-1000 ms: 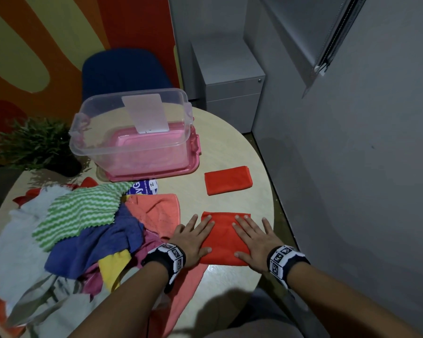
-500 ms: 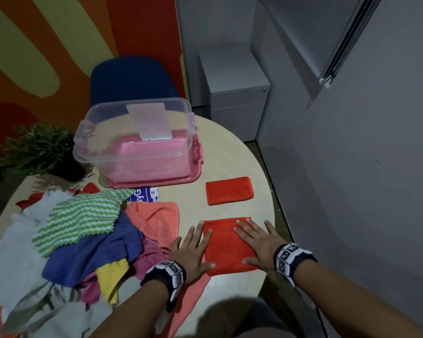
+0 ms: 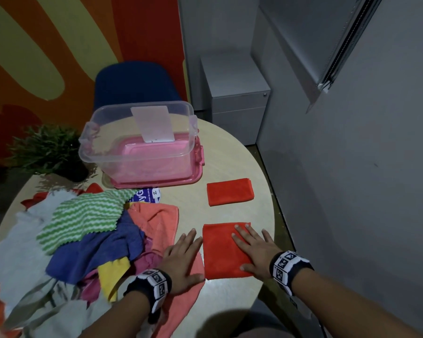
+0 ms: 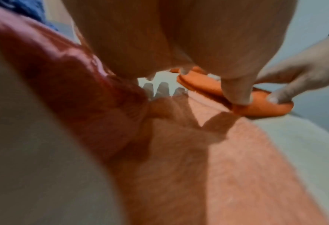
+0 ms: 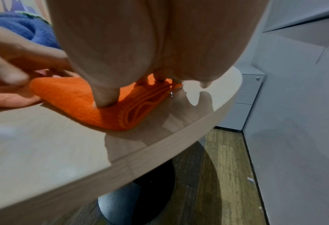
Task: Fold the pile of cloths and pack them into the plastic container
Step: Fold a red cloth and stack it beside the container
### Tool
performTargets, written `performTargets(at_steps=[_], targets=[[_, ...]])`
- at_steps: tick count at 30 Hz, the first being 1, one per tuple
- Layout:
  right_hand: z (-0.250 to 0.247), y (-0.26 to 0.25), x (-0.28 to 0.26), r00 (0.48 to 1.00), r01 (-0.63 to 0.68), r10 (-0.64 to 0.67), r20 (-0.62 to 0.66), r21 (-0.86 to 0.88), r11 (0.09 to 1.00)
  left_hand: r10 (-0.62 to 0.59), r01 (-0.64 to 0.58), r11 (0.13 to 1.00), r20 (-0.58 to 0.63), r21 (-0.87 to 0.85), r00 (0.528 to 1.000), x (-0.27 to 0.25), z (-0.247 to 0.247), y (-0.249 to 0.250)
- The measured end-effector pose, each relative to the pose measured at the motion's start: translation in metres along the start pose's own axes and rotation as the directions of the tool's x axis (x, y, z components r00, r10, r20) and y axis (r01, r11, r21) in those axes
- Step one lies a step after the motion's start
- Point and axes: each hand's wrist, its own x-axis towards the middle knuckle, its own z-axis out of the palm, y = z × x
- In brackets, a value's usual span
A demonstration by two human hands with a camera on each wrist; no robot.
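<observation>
A folded orange cloth [image 3: 224, 250] lay flat under the right hand [image 3: 254, 250], fingers spread; the left hand [image 3: 183, 259] rested flat beside it. The clear plastic container [image 3: 137, 142] looked empty

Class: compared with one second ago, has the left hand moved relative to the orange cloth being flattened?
Yes. The left hand has slid left off the folded orange cloth onto the salmon cloth.
</observation>
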Motion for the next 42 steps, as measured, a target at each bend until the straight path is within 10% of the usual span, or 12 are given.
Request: performTargets(at_steps=[21, 29, 42], targets=[[0.009, -0.019, -0.013, 1.0, -0.014, 0.015, 0.025, -0.022, 1.0, 0.048, -0.06, 0.987, 0.084, 0.149, 0.995, 0.021, 0.012, 0.018], [0.023, -0.03, -0.035, 0.973, 0.078, -0.083, -0.217, -0.031, 0.996, 0.216, -0.2, 0.973, -0.151, 0.113, 0.965, 0.002, 0.008, 0.02], [0.036, -0.022, -0.06, 0.974, 0.04, 0.004, -0.225, 0.193, 0.98, 0.244, -0.246, 0.969, -0.089, -0.014, 0.966, 0.004, 0.013, 0.036]])
